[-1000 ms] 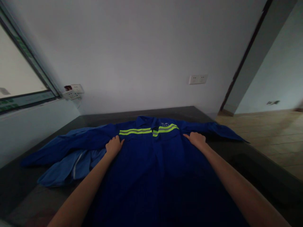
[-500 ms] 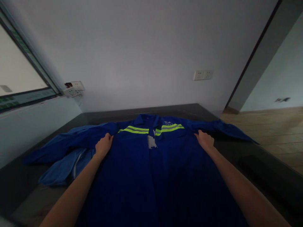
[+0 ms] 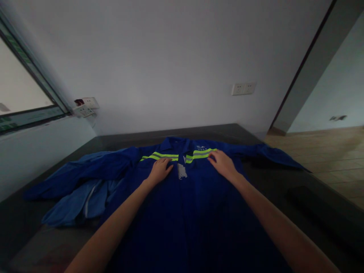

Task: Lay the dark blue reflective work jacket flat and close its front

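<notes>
The blue work jacket (image 3: pixel 167 212) lay on the tabletop (image 3: pixel 264 185). The left hand (image 3: pixel 160 170) and right hand (image 3: pixel 223 163) touched its front; I couldn't tell if their fingers pinched. Uneven tugs could have wrinkled it.

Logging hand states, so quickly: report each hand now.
Left hand: loosely open on the dark-blue jacket, no grip visible.
Right hand: bent at the yellow-green stripe; grip cannot be told.

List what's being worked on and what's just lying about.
Being worked on:
dark blue garment, the left hand and right hand at its chest

Lying about:
lighter blue garment, partly beneath the other's sleeve
black object at right, identity unclear
</notes>
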Motion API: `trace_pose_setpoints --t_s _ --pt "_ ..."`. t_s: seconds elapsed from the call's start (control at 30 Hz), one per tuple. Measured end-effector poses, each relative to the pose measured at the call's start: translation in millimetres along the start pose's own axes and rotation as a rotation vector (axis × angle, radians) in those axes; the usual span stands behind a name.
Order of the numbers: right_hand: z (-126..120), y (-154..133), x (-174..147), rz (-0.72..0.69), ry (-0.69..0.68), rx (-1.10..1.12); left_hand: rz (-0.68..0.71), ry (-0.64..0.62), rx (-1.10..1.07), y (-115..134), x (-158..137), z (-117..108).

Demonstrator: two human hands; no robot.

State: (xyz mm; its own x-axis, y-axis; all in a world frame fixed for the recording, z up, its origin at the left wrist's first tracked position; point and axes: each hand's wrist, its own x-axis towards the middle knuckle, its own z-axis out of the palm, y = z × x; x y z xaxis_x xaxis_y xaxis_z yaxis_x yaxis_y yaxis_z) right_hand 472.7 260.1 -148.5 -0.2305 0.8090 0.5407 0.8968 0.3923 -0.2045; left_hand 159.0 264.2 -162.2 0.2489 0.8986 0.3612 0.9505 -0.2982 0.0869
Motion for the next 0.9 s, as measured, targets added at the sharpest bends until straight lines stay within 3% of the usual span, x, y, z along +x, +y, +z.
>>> trace_pose_setpoints --t_s 0.1,0.2,0.33,0.57,0.73,0.9 --pt "21.6 -47.8 8.7 -0.208 -0.156 0.037 -0.001 -0.05 -0.031 18.1 21.7 23.6" --pt "42.0 -67.7 24.5 -0.244 -0.236 0.016 -0.009 -0.097 -0.061 20.9 41.0 34.0" --pt "53.7 -65.3 58.4 -0.131 -0.185 0.015 -0.027 -0.137 -0.099 12.9 61.0 30.7" --pt "73.2 -70.1 107.5 0.054 -0.112 0.022 -0.124 -0.055 -0.111 3.9 72.8 33.7" --pt "96.9 -65.6 127.6 0.23 -0.15 0.114 -0.13 -0.179 -0.149 -11.3 78.9 32.5" --pt "88.0 -41.9 171.3 0.384 -0.096 0.347 -0.123 -0.275 -0.163 -16.6 79.4 31.2"
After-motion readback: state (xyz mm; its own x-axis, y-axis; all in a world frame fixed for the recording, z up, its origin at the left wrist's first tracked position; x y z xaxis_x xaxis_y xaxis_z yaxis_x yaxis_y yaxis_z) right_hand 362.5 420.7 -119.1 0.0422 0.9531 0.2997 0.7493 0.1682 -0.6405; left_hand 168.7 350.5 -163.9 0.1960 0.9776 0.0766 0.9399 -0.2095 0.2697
